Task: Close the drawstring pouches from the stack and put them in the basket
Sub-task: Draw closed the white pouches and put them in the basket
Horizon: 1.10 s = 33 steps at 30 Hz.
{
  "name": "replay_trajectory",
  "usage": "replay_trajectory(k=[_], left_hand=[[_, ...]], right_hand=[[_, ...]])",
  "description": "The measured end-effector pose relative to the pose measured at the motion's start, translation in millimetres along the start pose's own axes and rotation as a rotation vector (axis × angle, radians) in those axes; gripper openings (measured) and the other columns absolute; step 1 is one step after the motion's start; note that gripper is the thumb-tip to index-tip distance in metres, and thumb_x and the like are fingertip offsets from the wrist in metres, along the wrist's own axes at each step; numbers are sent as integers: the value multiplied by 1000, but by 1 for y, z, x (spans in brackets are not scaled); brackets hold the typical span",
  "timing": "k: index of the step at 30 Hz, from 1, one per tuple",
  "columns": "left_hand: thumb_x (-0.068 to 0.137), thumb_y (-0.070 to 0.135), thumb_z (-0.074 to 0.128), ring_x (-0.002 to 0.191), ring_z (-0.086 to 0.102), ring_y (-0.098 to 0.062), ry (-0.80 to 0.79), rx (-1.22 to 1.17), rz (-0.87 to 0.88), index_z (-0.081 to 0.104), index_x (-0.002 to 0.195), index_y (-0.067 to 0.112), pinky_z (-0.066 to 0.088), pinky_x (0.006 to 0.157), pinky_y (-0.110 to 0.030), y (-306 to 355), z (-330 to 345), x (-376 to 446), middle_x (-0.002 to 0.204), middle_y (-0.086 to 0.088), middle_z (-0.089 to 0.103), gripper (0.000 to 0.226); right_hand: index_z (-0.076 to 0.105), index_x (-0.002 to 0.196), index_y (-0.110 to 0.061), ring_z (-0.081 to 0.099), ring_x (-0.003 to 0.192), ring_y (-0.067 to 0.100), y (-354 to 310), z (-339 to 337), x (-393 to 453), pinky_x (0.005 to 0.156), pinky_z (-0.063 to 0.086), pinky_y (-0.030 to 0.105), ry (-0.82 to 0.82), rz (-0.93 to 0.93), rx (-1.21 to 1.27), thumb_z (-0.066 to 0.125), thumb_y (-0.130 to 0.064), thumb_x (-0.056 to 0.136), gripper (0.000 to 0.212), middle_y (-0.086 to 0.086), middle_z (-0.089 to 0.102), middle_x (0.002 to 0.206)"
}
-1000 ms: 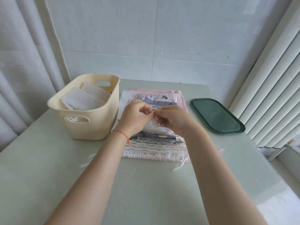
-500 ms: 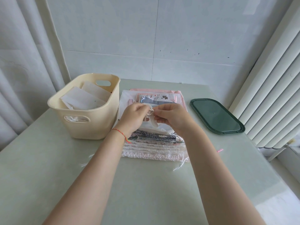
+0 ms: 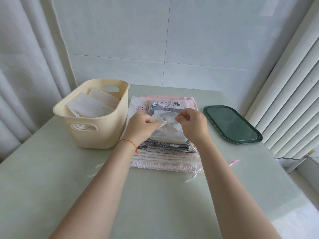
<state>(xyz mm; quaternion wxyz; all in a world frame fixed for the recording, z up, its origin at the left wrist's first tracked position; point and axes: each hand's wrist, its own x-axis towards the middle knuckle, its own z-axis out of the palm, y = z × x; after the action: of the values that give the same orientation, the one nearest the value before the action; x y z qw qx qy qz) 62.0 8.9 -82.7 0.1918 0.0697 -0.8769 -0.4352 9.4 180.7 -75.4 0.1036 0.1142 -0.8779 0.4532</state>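
Head view: both hands work over the stack (image 3: pixel 165 152) in the middle of the table (image 3: pixel 155 204); the left hand (image 3: pixel 140 125) has its fingers curled and pinches the gathered left side of a thin white pouch (image 3: pixel 168 125); the right hand (image 3: pixel 192 124) pinches the pouch's right side between thumb and forefinger, the other fingers curled; the pouch is stretched between the 2 hands, lifted slightly above the stack, with its lower part resting on the pouches beneath; whether a string is in either pinch cannot be told.

The stack lies flat just right of the basket (image 3: pixel 96 133); its near edge shows several ruffled layers, white and pale pink below, dark patterned ones above; at its far end a cartoon-print pouch (image 3: pixel 166 106) and a pink one (image 3: pixel 172 97) show beyond the hands; loose string ends (image 3: pixel 191 177) trail from the near right corner onto the table.

The basket is cream plastic with cut-out handles and holds at least 2 flat white pouches (image 3: pixel 86 105) leaning inside; a dark green tray (image 3: pixel 231 124) lies right of the stack, apart from it; a small pink cord (image 3: pixel 233 162) lies on the table near the right forearm; a red thread bracelet (image 3: pixel 129 144) circles the left wrist; curtains hang at the left and a ribbed white radiator stands at the right.
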Motion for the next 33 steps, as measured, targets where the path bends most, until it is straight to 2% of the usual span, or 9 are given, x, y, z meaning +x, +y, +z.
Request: replay_trajectory(k=[2,6,9,11,16,22,28,30,33], left_hand=[[74,13,75,102,57,-23,41,4,62,39,44,18,37,74,-19,-6,0,3,77,7,51,48],[81,20,69,114,54,-8,-112,-163,76,62,55,18,37,98,-27,0,-1,3,109,13,65,27],[86,15,53,94,58,-14,-132,-301,-54,64,89,18,41,88,-29,2,-5,4,94,-2,67,11],[89,8,52,84,58,-10,-200,-264,-85,63,102,25,42,79,-25,-2,-9,5,88,6,65,24],[94,22,58,61,51,-11,-125,-80,-121,69,84,13,38,60,-26,-15,-7,9,69,1,62,17],[92,22,64,49,53,6,4,-11,-161,67,72,22,35,50,-8,-15,-3,6,50,16,60,20],[87,27,64,98,61,-25,73,248,-201,71,97,21,44,77,-28,-12,0,3,101,-2,68,13],[88,26,57,90,59,-30,142,268,-161,66,85,17,42,71,-32,-3,-5,0,91,-5,66,13],[89,28,48,68,59,-29,50,222,-180,65,61,8,45,61,-30,16,-9,-5,58,-4,64,38]], right_hand=[[64,88,-17,62,76,10,-1,-2,0,67,45,12,-82,-7,53,62,-11,91,7,-5,69,83],[55,89,-18,68,88,15,-5,-6,0,81,49,26,-301,-5,227,55,-13,97,10,-1,73,87],[55,93,-19,62,72,-1,-9,-13,1,66,42,15,-295,13,286,54,-18,99,6,-4,71,86],[57,96,-17,55,61,-7,-9,-13,2,59,39,13,-224,59,323,56,-21,97,5,-5,70,84],[65,105,-6,59,80,15,-4,-21,1,84,51,36,-267,99,350,63,-63,82,61,5,65,90],[61,111,-16,53,59,9,7,-10,6,54,39,23,-262,166,37,69,-26,89,25,-2,65,77],[58,109,-18,63,68,14,9,12,6,53,40,21,-163,164,-183,58,-18,92,17,0,66,85],[56,110,-18,67,74,17,11,15,8,54,43,19,-169,214,-205,55,-13,91,19,3,69,91],[57,107,-12,69,72,29,11,9,15,66,58,38,-143,382,-12,50,-3,88,22,15,71,86]])
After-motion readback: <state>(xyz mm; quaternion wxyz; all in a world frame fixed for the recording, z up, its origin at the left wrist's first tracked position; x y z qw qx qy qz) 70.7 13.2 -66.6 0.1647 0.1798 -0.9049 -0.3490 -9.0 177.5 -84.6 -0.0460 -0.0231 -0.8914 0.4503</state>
